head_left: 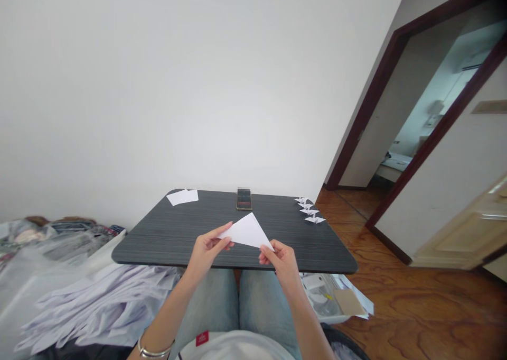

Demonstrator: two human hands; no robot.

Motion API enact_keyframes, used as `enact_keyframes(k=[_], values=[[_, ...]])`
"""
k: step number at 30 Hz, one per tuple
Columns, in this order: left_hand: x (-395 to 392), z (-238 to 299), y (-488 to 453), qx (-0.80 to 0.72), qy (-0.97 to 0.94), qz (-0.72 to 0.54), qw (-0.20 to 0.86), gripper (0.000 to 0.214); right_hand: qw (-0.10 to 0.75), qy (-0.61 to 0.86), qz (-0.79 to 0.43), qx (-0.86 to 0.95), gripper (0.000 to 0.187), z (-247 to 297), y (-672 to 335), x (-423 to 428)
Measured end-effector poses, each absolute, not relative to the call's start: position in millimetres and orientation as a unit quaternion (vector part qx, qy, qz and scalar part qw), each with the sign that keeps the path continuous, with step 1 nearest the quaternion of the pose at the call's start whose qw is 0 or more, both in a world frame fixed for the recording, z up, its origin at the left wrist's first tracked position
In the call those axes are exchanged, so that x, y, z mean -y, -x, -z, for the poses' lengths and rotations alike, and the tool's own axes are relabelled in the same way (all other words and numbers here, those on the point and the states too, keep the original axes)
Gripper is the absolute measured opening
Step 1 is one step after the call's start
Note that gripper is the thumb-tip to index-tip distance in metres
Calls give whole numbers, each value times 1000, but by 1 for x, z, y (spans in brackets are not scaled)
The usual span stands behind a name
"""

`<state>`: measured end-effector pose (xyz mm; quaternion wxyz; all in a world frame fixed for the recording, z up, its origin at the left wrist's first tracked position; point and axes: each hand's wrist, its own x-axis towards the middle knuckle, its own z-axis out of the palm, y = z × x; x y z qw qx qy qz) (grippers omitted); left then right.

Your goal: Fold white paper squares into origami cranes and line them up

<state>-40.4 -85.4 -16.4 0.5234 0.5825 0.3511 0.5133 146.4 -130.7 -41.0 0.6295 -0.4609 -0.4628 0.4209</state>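
The left hand (206, 249) and right hand (280, 259) both grip, closed on a crisp folded white paper triangle (247, 231) held just above the near edge of a dark streaked desk (328, 249). Farther back lie smooth white paper sheets (182, 196) left, a small upright dark glossy object (244, 199) centre, and folded paper cranes (309, 210) right.

Bright, even room light; pale wall (158, 85) carries no hard shadows. Strong wide-angle bend at the edges, door frame (370, 106) leaning steeply. Wooden floor (428, 307) darkens toward the lower corner.
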Motion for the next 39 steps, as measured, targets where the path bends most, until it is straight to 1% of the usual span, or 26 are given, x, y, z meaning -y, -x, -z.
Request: enact_keyframes(k=[5, 10, 18, 23, 27, 31, 33, 36, 39], values=[[86, 18, 42, -331, -614, -489, 523, 45, 633, 464, -420, 456, 27, 43, -147, 130], [84, 19, 41, -330, -620, -491, 516, 53, 627, 464, -425, 458, 28, 44, -146, 129], [81, 19, 41, -346, -617, -509, 491, 33, 623, 468, -430, 457, 28, 46, -147, 128], [80, 19, 42, -334, -624, -500, 500, 17, 615, 467, -438, 461, 30, 46, -145, 129], [75, 23, 45, -339, -653, -461, 497, 17, 597, 460, -454, 476, 33, 47, -147, 128], [74, 26, 47, -342, -677, -429, 491, 19, 589, 454, -480, 466, 41, 44, -154, 127], [75, 27, 48, -334, -690, -409, 495, 19, 586, 448, -491, 463, 39, 41, -157, 128], [76, 27, 45, -313, -701, -398, 503, 18, 576, 431, -499, 483, 30, 37, -159, 131], [76, 28, 43, -295, -710, -387, 508, 17, 577, 417, -505, 488, 27, 34, -156, 132]])
